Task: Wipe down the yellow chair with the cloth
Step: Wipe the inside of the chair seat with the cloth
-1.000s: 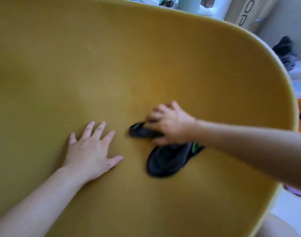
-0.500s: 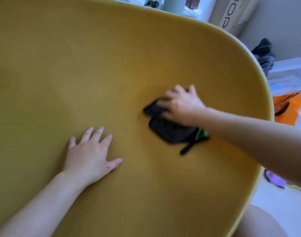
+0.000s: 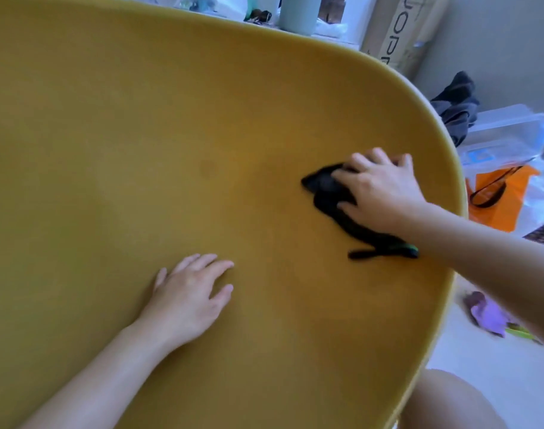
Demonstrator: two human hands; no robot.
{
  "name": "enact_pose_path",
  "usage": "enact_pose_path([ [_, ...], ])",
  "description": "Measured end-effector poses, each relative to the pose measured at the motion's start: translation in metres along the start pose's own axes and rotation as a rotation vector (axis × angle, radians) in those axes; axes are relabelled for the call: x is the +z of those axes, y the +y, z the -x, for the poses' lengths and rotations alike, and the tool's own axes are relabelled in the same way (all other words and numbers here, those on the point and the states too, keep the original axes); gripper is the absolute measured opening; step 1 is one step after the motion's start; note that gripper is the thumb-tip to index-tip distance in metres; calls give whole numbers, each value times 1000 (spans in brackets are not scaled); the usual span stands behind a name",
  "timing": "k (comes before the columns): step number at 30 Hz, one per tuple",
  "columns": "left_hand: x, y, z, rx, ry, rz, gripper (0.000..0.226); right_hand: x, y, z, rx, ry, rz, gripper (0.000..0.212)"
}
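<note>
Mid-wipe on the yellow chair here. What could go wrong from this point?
The right hand presses the black cloth close to the yellow chair rim; another outward stroke may slide it off the edge. The cloth's loose tail trails behind the palm and may bunch or drag. The left hand lies flat on the seat, covering a patch that might go unwiped.

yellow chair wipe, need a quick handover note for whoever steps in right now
Left hand: flat, fingers spread, braced on the yellow chair, holding nothing.
Right hand: pressing the black cloth onto the chair surface near its right rim, mid-stroke; the cloth's tail trails under the wrist.
Done: cannot tell from the surface which areas are wiped.
Left: likely the wide area to the left and top, plus the rim.
</note>
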State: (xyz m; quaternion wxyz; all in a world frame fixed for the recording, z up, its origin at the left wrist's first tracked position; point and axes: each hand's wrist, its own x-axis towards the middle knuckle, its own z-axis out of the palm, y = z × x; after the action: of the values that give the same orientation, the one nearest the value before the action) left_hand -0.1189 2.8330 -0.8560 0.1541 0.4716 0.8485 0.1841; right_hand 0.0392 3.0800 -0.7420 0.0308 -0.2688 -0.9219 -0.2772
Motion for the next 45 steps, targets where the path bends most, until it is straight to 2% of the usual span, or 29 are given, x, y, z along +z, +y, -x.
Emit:
enact_pose_path([
  [2,5,8,0,47,28,71,52,5,-10,10,39,68,-26,56],
  [4,8,20,-2,134,74,184,56,9,-47,60,-146,14,-156,62],
  [6,12,38,0,230,45,226,55,3,-71,110,-329,-81,-329,64],
  [8,20,53,2,320,-17,188,55,-5,-51,105,-424,-167,-340,57],
  [9,24,57,1,356,-23,158,56,-5,-33,89,-392,-165,-291,53],
  [11,28,62,-1,341,18,188,56,-7,-3,56,-209,-92,-127,51],
  [13,27,70,-6,344,137,243,54,-7,9,35,-22,-80,-39,55],
  [14,25,78,-9,369,205,262,54,-5,8,35,-13,-120,-83,59],
  [15,23,89,-12,398,235,295,54,-7,5,38,-39,-167,-239,62],
  [17,25,118,-22,379,184,423,67,-10,8,51,-87,-212,-589,52],
  [18,31,133,-25,333,149,465,80,-11,16,58,-100,-99,-633,41],
  [20,46,161,-25,256,121,371,100,-5,37,68,51,208,-457,33],
  [22,56,181,-29,235,105,275,93,2,50,75,243,329,-380,50],
  [24,54,195,-49,265,157,266,75,8,53,76,389,338,-592,72],
  [26,45,201,-74,306,252,224,66,18,56,70,469,287,-822,75],
  [28,45,203,-80,359,310,189,67,20,63,63,486,338,-786,68],
  [30,51,202,-61,486,301,150,68,14,75,49,475,357,-705,62],
  [33,64,201,-40,634,260,112,70,2,94,13,417,388,-812,52],
  [36,54,211,-74,561,263,23,66,0,96,-9,399,436,-846,48],
  [38,36,218,-115,482,416,7,67,4,95,-11,419,438,-864,49],
  [42,-7,212,-188,149,552,133,74,1,94,-10,423,452,-852,48],
  [43,-3,213,-187,161,558,155,73,-1,93,-9,422,449,-842,47],
  [45,23,217,-155,380,554,92,69,-6,95,-9,438,426,-824,43],
])
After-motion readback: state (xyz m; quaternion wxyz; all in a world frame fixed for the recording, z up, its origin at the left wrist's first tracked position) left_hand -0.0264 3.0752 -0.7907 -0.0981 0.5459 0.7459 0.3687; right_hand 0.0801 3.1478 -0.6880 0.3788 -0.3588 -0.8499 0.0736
